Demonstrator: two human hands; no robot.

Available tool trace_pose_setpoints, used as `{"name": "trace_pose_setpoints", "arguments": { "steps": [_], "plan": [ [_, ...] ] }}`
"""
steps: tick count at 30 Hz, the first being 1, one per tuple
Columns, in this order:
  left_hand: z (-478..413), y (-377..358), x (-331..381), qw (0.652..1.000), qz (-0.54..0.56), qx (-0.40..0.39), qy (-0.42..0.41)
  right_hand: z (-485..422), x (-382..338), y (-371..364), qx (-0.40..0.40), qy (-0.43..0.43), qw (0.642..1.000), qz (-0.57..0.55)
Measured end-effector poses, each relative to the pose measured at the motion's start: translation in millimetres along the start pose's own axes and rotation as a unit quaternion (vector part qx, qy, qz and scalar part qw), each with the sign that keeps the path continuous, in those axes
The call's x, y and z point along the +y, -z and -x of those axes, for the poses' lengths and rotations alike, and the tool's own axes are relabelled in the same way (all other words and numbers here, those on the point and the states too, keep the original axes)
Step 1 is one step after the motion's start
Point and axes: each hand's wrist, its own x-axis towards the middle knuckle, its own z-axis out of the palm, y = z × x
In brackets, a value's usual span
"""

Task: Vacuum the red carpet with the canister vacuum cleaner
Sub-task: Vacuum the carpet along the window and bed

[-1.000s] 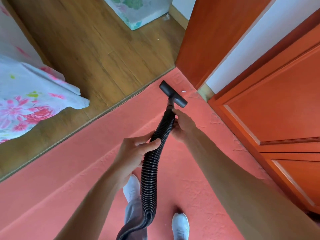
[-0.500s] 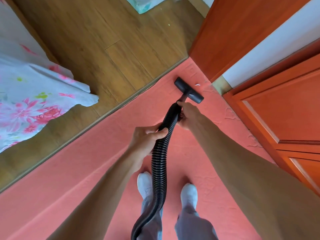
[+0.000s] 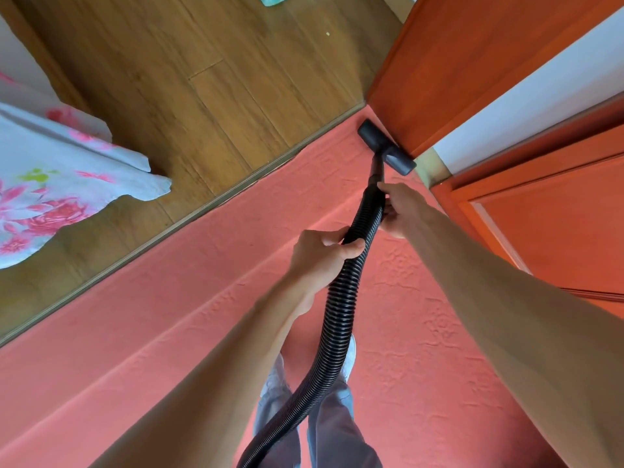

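Observation:
A red carpet [image 3: 175,319] with a wrinkled surface covers the floor under me. A black ribbed vacuum hose [image 3: 341,309] runs up from between my legs to a black floor nozzle [image 3: 386,147], which lies on the carpet's far corner against the orange door. My left hand [image 3: 320,256] grips the hose from the left, about midway. Further up, my right hand [image 3: 400,209] holds the hose just below the nozzle's neck. The canister itself is out of view.
An orange open door [image 3: 466,62] and orange door frame [image 3: 547,228] stand on the right. Wooden floor [image 3: 202,79] lies beyond the carpet's edge strip. A floral white bedsheet [image 3: 50,184] hangs at the left. My white shoes [image 3: 278,373] stand on the carpet.
The nozzle has slid forward across the carpet into the corner by the door, and both hands followed it with the hose. The small white scrap near the nozzle is no longer visible.

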Motion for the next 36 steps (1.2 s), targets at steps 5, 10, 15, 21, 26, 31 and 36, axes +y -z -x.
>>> {"name": "trace_pose_setpoints", "arguments": {
  "steps": [5,10,15,21,26,31,36],
  "plan": [
    [17.8,20.0,-5.9,1.000,0.010,-0.022,0.020,19.7,16.5,-5.0,-0.021,-0.013,1.000,-0.015],
    [48.0,70.1,-12.2,0.994,-0.015,-0.102,0.030,53.4,42.4,-12.8,-0.061,-0.048,0.996,-0.044],
    [52.5,68.2,-16.9,0.995,0.010,-0.098,0.028,57.6,44.4,-17.7,-0.057,-0.048,0.995,-0.065],
    [34.1,25.8,-21.2,0.997,0.055,-0.039,0.033,36.9,31.0,-12.6,-0.017,-0.014,0.999,-0.029],
    [43.6,36.6,-29.6,0.995,0.083,-0.041,0.024,42.6,35.1,-21.1,-0.036,-0.001,0.999,-0.014],
    [95.1,86.0,-44.1,0.991,0.088,-0.105,0.005,91.0,60.3,-37.4,-0.105,-0.042,0.993,0.032],
    [131.4,109.4,-79.7,0.987,0.150,-0.065,-0.009,118.8,92.7,-62.0,-0.136,-0.065,0.984,0.091]
  ]
}}
